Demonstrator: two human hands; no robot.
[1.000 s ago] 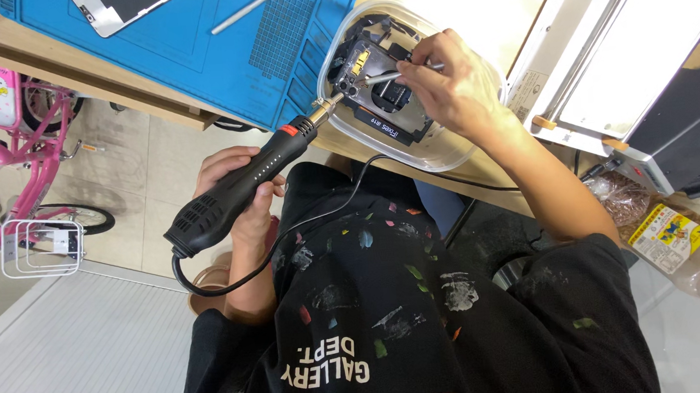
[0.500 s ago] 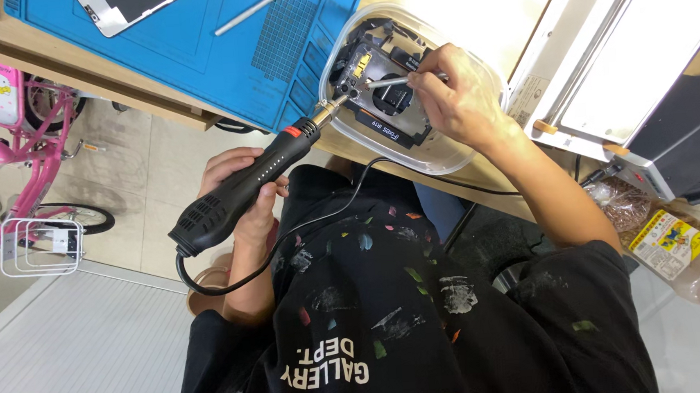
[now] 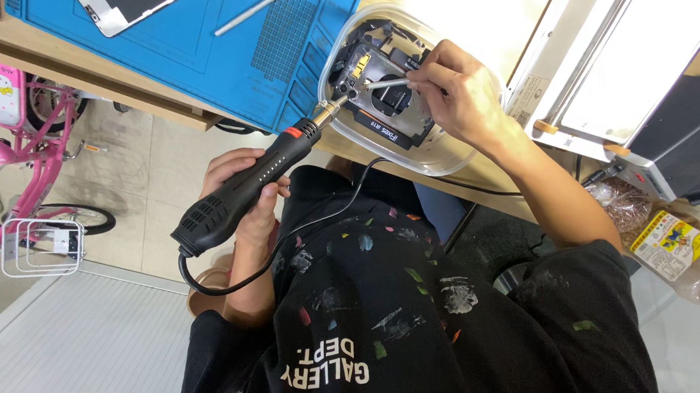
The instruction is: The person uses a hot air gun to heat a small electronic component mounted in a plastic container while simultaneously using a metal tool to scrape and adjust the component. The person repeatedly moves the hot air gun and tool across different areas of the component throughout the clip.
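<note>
so, the left hand [image 3: 245, 197] is wrapped around a black corded hot-air tool [image 3: 260, 176] whose metal nozzle points at an opened dark electronic assembly [image 3: 380, 96] lying in a clear plastic tub [image 3: 340, 49] on the wooden bench, while the right hand [image 3: 457, 90] pinches slim silver tweezers [image 3: 385, 81] over the board; the work looks mid-way (parts exposed, nothing lifted out yet). at ten o'clock lies a blue silicone repair mat [image 3: 191, 35] with a phone screen [image 3: 127, 5], at three o'clock a grey and white box machine [image 3: 645, 69], neither blocking the hands.
</note>
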